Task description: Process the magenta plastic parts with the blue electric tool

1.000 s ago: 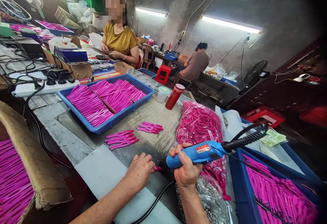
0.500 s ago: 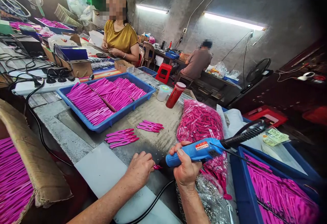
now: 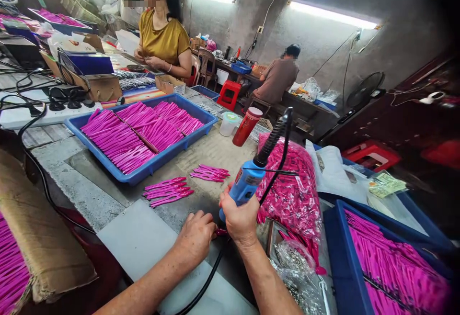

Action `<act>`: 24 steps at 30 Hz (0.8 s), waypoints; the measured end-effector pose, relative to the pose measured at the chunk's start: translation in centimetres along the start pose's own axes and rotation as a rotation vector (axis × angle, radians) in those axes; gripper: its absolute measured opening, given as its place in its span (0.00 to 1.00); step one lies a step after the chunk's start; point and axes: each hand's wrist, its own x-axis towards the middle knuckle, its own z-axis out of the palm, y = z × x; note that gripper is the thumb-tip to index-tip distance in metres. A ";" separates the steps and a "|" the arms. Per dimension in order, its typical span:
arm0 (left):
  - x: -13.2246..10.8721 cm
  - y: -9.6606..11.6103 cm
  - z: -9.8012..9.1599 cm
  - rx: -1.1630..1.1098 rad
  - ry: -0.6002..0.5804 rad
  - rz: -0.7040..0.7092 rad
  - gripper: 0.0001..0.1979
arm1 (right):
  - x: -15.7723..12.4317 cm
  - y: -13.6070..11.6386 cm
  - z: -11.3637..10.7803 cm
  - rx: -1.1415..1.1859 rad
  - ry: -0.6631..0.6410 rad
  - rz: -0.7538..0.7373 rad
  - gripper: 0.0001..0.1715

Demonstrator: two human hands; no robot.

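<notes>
My right hand [image 3: 240, 218] is wrapped round a blue electric screwdriver [image 3: 247, 185], held steeply with its black cord end up. The lower end of the screwdriver is hidden behind my fingers. Close on its left, my left hand [image 3: 197, 234] is closed on a slim pink plastic piece [image 3: 222, 232], whose dark red tip shows beyond the fingers. Two small groups of like pieces lie flat on the table, a nearer group [image 3: 167, 191] and a farther group [image 3: 209, 172]. A bag of small metal parts [image 3: 293, 257] lies right of my right forearm.
A blue tray [image 3: 134, 177] of pink pieces stands back left, near a red flask [image 3: 247, 127] and lidded tub [image 3: 229, 124]. A pink-filled plastic bag [image 3: 293, 181] and another blue tray [image 3: 339, 257] are on the right. A cardboard box [image 3: 46, 238] is at left. Two people sit beyond.
My right hand has swung the screwdriver from nearly level to steeply upright and moved it left, towards my left hand. The left hand has stayed closed on the pink piece.
</notes>
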 end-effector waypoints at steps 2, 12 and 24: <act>0.0 0.0 -0.1 -0.008 -0.004 -0.009 0.09 | 0.1 0.0 0.2 0.021 0.000 0.025 0.13; -0.3 -0.1 0.0 0.009 0.026 0.005 0.09 | -0.5 -2.0 -2.0 0.302 0.056 0.013 0.17; -0.5 -0.4 0.4 0.049 0.070 0.056 0.08 | -0.3 -1.2 -6.6 0.447 0.419 -0.002 0.17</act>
